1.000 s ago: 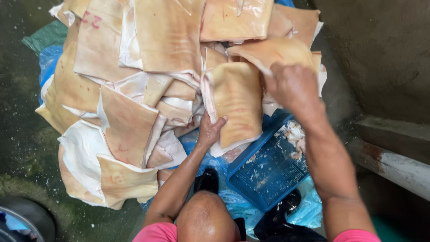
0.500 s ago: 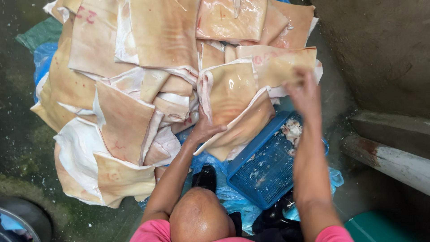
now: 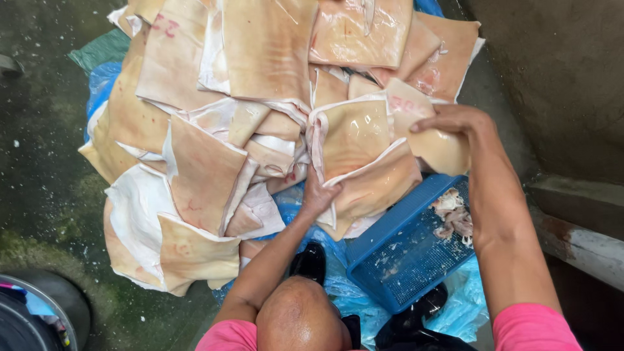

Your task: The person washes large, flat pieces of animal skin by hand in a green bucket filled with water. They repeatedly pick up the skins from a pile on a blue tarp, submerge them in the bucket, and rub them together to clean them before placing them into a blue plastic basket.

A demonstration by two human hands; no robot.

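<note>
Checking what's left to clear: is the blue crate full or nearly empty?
Nearly empty. The blue crate shows bare mesh floor, with only a few pale scraps in its far corner.

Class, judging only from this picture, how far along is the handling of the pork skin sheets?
Done: many pale pork skin sheets lie heaped on blue plastic, and meat scraps sit in the blue plastic mesh tray. In hand: the left hand and right hand grip one folded skin sheet. Left: cannot tell which sheets are unhandled.
</note>
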